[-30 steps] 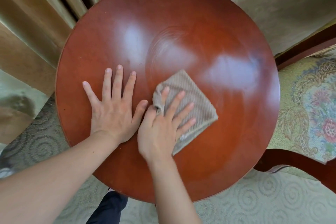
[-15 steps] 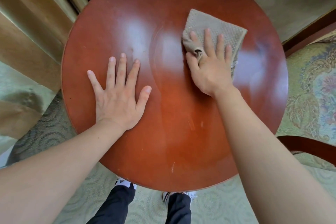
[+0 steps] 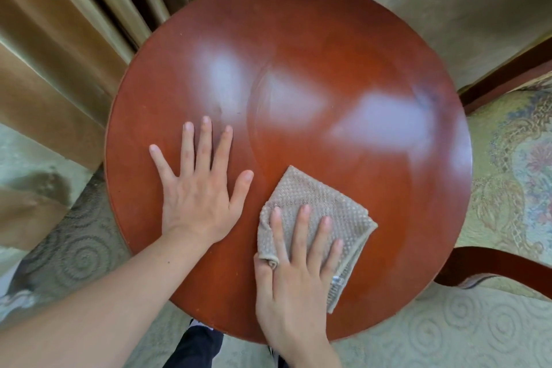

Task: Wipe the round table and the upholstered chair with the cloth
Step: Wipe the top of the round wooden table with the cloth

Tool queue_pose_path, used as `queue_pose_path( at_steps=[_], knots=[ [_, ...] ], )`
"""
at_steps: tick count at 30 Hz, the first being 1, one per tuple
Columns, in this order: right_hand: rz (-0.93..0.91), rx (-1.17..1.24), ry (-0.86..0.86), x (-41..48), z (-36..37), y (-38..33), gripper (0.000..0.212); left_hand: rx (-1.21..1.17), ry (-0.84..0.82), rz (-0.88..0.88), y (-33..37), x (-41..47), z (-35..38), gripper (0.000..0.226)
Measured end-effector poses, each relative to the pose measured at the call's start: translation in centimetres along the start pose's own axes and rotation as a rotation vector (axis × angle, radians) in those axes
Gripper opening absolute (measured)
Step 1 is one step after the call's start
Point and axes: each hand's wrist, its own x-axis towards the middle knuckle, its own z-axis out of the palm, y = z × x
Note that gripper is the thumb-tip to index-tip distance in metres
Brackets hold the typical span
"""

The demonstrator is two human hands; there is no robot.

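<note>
Presses the cloth point(image 3: 310, 197) onto the round table point(image 3: 328, 39) with straight fingers of the right hand point(image 3: 295, 278) — a fold nipped between thumb and forefinger. Left hand point(image 3: 197, 200) splayed flat just left of that grip, upholstered chair point(image 3: 513, 173) off to its right.

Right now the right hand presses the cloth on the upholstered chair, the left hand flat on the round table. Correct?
No. The head view shows the right hand pressing the cloth on the round table, beside the flat left hand.
</note>
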Motion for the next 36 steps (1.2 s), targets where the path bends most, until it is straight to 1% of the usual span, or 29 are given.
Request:
queue_pose_path(
  at_steps=[2,5,11,14,17,18,21,23,25,28,32,36],
  knots=[
    [-0.066,-0.029,0.007,1.9,-0.4,0.1,0.068,0.002,0.006,0.006,-0.1,0.0,0.2,0.073],
    [-0.167,-0.051,0.047,7.2,-1.7,0.7,0.064,0.016,0.004,0.012,-0.2,0.1,0.4,0.072],
    [-0.159,-0.071,0.072,19.3,-5.0,-0.1,0.061,0.015,0.012,0.0,-0.1,0.1,0.4,0.067],
    [-0.149,-0.059,0.044,24.9,-6.8,-1.0,0.062,0.025,0.018,0.008,-0.1,0.2,0.4,0.068],
    [-0.118,-0.021,-0.003,28.2,-7.4,-2.7,0.071,0.026,0.011,0.004,-0.2,0.2,0.3,0.069],
    [-0.118,-0.029,0.001,28.5,-7.4,-3.0,0.07,0.027,0.006,0.002,-0.1,0.2,0.3,0.069],
    [-0.207,-0.071,0.014,27.2,-7.0,-2.7,0.06,-0.005,0.006,-0.002,-0.1,0.1,0.2,0.068],
    [-0.308,-0.124,0.012,24.8,-6.6,-1.9,0.059,-0.031,0.015,-0.007,-0.2,0.1,0.1,0.066],
    [-0.344,-0.134,0.021,21.0,-6.1,-1.1,0.062,-0.066,0.018,-0.004,-0.3,0.0,0.0,0.064],
    [-0.347,-0.08,-0.012,14.3,-4.8,0.3,0.063,-0.058,0.027,-0.007,-0.4,0.1,0.0,0.063],
    [-0.315,-0.074,-0.055,6.1,-2.6,1.8,0.059,-0.043,0.032,0.006,-0.4,0.0,0.3,0.065],
    [-0.242,-0.072,-0.078,4.4,-2.2,1.1,0.059,-0.036,0.032,0.005,-0.3,0.0,0.4,0.066]
  ],
)
